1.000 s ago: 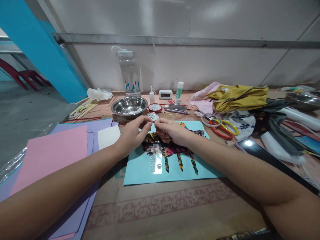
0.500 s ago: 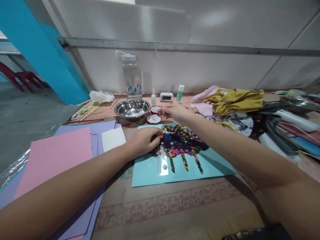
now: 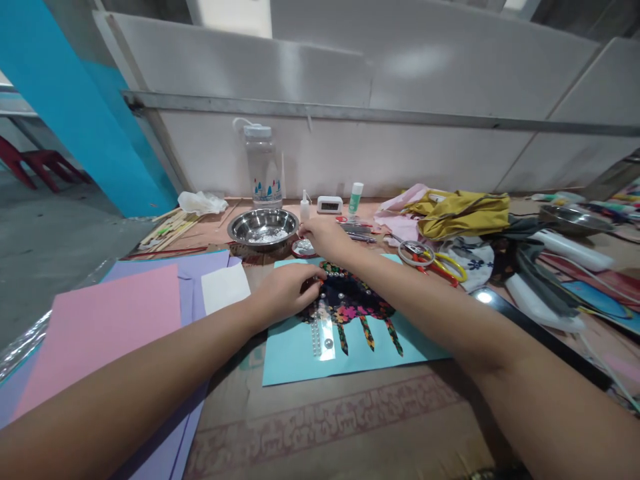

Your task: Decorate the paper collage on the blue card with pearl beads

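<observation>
My left hand (image 3: 285, 288) rests at the left edge of a dark floral fabric shape (image 3: 353, 305) on a light blue sheet (image 3: 295, 370). Its thumb and forefinger are pinched together; whatever lies between them is too small to make out. Pearl-like beads sit on the fabric, and a clear strip with bead rows (image 3: 323, 340) lies below that hand. My right hand (image 3: 323, 239) reaches over small red-rimmed dishes, fingertips closed together beside the steel bowl (image 3: 245, 233). One dish (image 3: 303, 250) shows white bits; the hand covers the other.
Pink paper (image 3: 110, 327) and purple sheets lie left. Behind stand a water bottle (image 3: 263, 167), a small glue bottle (image 3: 305, 207), a digital clock (image 3: 330, 205) and a glue stick (image 3: 355, 199). Right are yellow cloth (image 3: 460, 212), yellow-handled scissors (image 3: 453, 267) and a dark phone-like slab (image 3: 540, 337).
My right hand has shifted left and slightly down, over the dishes towards the steel bowl. The left hand stays at the fabric. The view has tilted up slightly and turned right.
</observation>
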### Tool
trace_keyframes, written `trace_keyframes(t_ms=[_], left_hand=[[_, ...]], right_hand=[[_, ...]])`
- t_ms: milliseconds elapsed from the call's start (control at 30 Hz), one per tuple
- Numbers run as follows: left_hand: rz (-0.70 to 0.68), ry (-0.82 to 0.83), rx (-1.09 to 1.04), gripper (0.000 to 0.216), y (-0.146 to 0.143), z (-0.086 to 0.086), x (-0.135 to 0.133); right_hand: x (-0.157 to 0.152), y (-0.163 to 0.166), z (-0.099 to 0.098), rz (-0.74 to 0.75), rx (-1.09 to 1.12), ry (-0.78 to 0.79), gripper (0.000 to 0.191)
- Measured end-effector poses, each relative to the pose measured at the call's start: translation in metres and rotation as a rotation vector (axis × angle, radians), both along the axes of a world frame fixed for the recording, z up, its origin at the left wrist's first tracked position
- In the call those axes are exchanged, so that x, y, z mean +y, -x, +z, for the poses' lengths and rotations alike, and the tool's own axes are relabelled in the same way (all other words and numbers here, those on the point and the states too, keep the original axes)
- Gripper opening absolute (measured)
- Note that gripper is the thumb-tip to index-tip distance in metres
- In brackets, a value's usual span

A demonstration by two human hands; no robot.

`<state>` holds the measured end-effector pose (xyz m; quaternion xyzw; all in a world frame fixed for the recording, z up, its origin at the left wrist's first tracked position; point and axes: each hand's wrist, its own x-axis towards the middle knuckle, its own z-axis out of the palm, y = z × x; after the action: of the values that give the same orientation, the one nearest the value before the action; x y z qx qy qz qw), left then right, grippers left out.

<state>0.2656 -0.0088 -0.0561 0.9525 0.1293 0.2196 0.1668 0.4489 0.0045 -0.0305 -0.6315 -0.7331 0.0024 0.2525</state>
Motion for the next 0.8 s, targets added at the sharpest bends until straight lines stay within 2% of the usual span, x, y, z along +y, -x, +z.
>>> trace_keyframes(t_ms=[233,367,500,600,700,800], left_hand=[[0.001,0.013,0.003,0.023,0.0,0.001,0.0],[0.058,0.07,-0.029,0.027,0.0,0.004,-0.001],[0.127,0.258,-0.093,0.028,0.001,0.007,-0.003],[0.121,0.439,-0.123,0.028,0.001,0.008,-0.008],[0.059,0.57,-0.154,0.029,-0.001,0.008,-0.013],[0.039,0.647,-0.176,0.025,-0.002,0.006,-0.016]], right_hand=[[-0.007,-0.004,0.003,-0.019,0.024,-0.016,0.02],[-0.027,-0.009,0.011,-0.038,0.115,-0.054,0.016],[-0.067,-0.013,0.012,0.0,0.418,0.007,0.017],[-0.098,-0.013,0.005,0.047,0.636,0.075,0.015],[-0.117,-0.008,-0.003,0.05,0.697,0.11,0.017],[-0.118,0.001,-0.01,0.081,0.69,0.104,0.021]])
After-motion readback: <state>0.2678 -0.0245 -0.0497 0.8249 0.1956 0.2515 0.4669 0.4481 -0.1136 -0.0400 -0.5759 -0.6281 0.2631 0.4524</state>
